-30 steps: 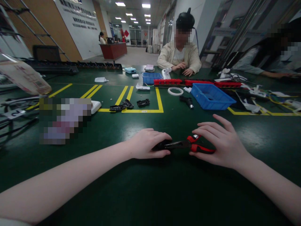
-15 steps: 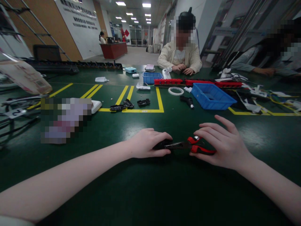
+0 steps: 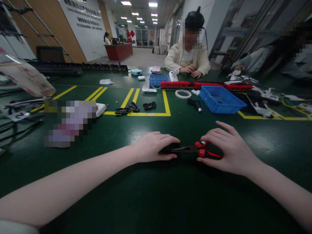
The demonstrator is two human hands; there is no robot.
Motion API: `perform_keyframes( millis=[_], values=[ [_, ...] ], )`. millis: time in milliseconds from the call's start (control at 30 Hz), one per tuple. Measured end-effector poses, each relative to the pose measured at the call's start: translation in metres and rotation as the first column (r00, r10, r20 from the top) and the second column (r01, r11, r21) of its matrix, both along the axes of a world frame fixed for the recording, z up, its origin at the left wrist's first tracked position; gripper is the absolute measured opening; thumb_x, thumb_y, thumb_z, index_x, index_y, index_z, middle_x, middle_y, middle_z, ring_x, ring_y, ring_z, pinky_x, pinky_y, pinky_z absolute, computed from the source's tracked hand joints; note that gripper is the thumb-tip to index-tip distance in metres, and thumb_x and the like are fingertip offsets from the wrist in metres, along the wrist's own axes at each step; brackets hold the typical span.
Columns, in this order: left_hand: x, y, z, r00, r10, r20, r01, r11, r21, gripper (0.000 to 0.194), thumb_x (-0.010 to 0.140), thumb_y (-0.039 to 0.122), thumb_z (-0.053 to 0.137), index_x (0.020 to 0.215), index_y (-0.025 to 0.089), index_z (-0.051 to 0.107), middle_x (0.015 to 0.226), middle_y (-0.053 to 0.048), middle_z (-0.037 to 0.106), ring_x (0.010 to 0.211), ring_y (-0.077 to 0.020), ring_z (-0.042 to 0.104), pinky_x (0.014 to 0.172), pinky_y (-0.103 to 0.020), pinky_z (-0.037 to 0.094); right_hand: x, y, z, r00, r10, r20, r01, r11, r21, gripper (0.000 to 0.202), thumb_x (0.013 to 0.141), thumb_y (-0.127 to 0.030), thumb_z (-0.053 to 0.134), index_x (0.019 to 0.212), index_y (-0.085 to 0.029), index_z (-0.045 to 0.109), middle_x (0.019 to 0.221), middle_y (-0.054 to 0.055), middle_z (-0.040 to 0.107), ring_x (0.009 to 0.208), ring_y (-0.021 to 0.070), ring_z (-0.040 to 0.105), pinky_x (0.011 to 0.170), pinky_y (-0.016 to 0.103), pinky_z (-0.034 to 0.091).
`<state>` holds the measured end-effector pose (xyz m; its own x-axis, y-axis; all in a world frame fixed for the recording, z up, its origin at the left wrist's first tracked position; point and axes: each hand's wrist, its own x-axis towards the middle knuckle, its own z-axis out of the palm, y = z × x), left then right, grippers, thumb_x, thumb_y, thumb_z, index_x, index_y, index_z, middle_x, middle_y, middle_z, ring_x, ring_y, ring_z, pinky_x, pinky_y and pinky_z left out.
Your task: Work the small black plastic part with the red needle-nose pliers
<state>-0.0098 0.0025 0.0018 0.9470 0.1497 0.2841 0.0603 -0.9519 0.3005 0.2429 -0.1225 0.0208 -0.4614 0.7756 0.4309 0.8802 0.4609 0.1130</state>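
Note:
My left hand (image 3: 158,147) grips a small black part (image 3: 167,149) between thumb and fingers, low over the green table (image 3: 156,198). Most of that part is hidden by the fingers, so its kind does not show. My right hand (image 3: 226,150) is closed around the red and black handles of a pair of needle-nose pliers (image 3: 203,151). The pliers' jaws point left and their tips meet the black part at my left fingertips. Whether the tips grip anything is too small to tell.
Several black plastic pieces (image 3: 149,105) lie by yellow tape lines. Beyond my right hand are a black torch-like tool (image 3: 195,105), a blue bin (image 3: 220,100) and a tape roll (image 3: 183,94). A blurred-out packet (image 3: 73,122) lies left. A person (image 3: 188,55) sits opposite.
My right hand's fingers have drawn in a little, and the pliers' handles look slightly closer together. The left hand keeps its hold. At the far right another person's arm has moved.

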Motion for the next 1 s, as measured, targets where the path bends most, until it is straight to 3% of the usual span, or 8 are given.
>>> perform_keyframes(
  millis=[667, 1000],
  values=[
    [0.0, -0.0012, 0.0062, 0.999, -0.002, -0.041, -0.003, 0.993, -0.119, 0.035, 0.089, 0.037, 0.058, 0.117, 0.017, 0.053, 0.102, -0.004, 0.068, 0.085, -0.0162, 0.064, 0.074, -0.028, 0.048, 0.0041, 0.0011, -0.0006, 0.998, -0.025, -0.049, 0.024, 0.999, -0.036, 0.038, 0.076, -0.05, 0.066, 0.102, -0.022, 0.059, 0.092, 0.005, 0.07, 0.089, 0.0244, 0.065, 0.106, 0.055, 0.03],
    [0.0012, 0.0009, 0.0058, 0.998, 0.001, -0.058, -0.007, 0.993, -0.114, 0.035, 0.089, 0.037, 0.058, 0.117, 0.016, 0.053, 0.102, -0.005, 0.068, 0.086, -0.0173, 0.065, 0.076, -0.029, 0.048, -0.0008, 0.0013, -0.0026, 0.999, -0.025, -0.048, 0.023, 0.999, -0.026, 0.038, 0.078, -0.052, 0.064, 0.098, -0.02, 0.059, 0.088, 0.006, 0.069, 0.085, 0.0231, 0.065, 0.101, 0.053, 0.035]
  ],
)
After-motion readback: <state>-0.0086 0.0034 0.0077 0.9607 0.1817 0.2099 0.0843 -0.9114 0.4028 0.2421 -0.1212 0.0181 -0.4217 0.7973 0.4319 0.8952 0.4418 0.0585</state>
